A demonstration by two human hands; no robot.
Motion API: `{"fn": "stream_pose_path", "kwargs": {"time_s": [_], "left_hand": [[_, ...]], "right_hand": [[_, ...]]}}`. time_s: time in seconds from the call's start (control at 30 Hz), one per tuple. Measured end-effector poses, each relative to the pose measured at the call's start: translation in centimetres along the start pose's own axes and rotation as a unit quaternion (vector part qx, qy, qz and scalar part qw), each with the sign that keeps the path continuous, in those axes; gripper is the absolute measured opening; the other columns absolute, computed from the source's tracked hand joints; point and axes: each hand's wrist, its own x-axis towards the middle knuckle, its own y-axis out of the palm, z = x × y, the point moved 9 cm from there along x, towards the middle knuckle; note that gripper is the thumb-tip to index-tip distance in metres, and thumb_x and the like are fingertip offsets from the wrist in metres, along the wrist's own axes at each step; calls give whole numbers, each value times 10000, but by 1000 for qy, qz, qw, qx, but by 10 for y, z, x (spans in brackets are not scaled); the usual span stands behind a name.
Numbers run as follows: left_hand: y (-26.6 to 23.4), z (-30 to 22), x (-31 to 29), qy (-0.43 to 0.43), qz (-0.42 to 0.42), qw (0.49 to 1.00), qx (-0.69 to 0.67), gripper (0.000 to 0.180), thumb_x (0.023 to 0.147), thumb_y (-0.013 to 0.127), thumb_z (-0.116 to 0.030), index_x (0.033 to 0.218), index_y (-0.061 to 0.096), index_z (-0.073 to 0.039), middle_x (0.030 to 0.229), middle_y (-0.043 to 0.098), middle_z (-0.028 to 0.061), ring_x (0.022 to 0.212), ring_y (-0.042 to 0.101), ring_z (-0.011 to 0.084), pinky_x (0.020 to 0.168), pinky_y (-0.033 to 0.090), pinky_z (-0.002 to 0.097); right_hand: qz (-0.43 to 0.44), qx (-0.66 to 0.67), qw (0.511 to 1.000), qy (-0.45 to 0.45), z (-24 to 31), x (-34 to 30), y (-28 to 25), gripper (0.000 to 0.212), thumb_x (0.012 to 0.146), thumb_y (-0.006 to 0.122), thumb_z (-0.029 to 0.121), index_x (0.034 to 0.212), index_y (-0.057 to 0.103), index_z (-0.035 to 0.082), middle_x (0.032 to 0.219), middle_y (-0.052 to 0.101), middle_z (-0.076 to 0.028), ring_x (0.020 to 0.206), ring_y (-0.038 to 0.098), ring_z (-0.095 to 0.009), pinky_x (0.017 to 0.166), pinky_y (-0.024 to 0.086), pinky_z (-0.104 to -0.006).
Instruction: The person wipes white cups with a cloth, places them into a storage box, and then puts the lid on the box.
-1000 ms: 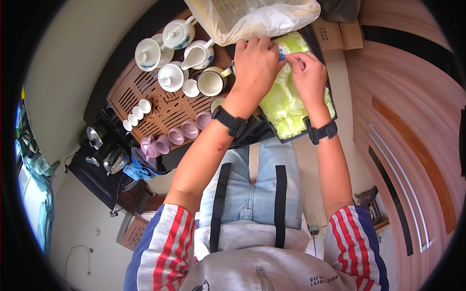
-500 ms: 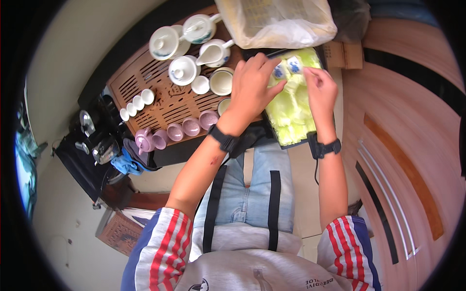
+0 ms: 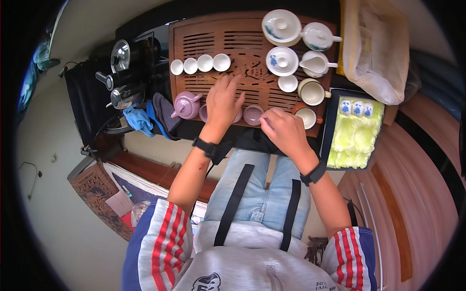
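Observation:
My left hand hovers, open with fingers spread, over the wooden tea tray. Its fingertips are just below a row of small white cups, apart from them. Beneath that hand, pink cups line the near side, partly hidden, with a pink teapot at their left end. My right hand is over the near edge with its fingers curled together; whatever they hold, if anything, is hidden. Right of it stands a brown-and-white cup. Three blue-patterned white cups sit in a box lined with yellow-green cloth.
White lidded pots, a white pitcher and a cream mug crowd the tray's right side. A plastic-lined bin stands beyond the box. Kettles and a blue cloth lie left of the tray.
Both hands have left the box and come leftward over the tray. Three patterned cups now show in the box, where two were visible before. The view has swung left.

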Motion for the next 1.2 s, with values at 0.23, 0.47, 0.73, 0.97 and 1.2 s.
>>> {"fn": "stream_pose_path", "kwargs": {"time_s": [0.23,0.47,0.73,0.97,1.2], "left_hand": [[-9,57,50,-32,-107,992,55,651,711,850,-182,1313,613,-111,1188,659,74,1176,588,263,1108,329,496],[-4,44,50,88,35,995,30,613,657,859,-222,1223,681,-71,1120,652,79,1118,609,260,1195,155,597],[11,-84,32,84,169,903,-386,749,761,852,-187,1419,544,-2,1090,686,181,974,698,260,840,561,354],[31,-220,55,249,120,886,-372,569,713,861,-159,1242,669,-74,1066,711,93,863,701,248,746,572,347],[78,-328,47,342,165,878,-292,489,719,821,-176,1194,703,-155,1081,676,36,835,680,255,675,558,350]], "right_hand": [[44,-9,997,63,-4,41,39,142,887,661,204,862,676,65,830,682,-118,722,680,-338,639,537,-450],[39,-19,994,100,-18,36,32,244,887,693,201,1106,662,97,961,681,-109,826,682,-338,699,550,-437],[-142,82,983,77,-34,-18,-48,119,799,752,32,896,685,24,838,607,-104,755,649,-264,652,516,-361],[-283,356,864,216,-108,-104,-119,217,1031,610,133,890,594,-32,862,503,-23,744,489,-93,666,413,-222],[-359,390,787,315,-173,-159,-172,332,1047,607,278,863,657,7,664,478,45,612,426,-27,552,325,-215]]}}
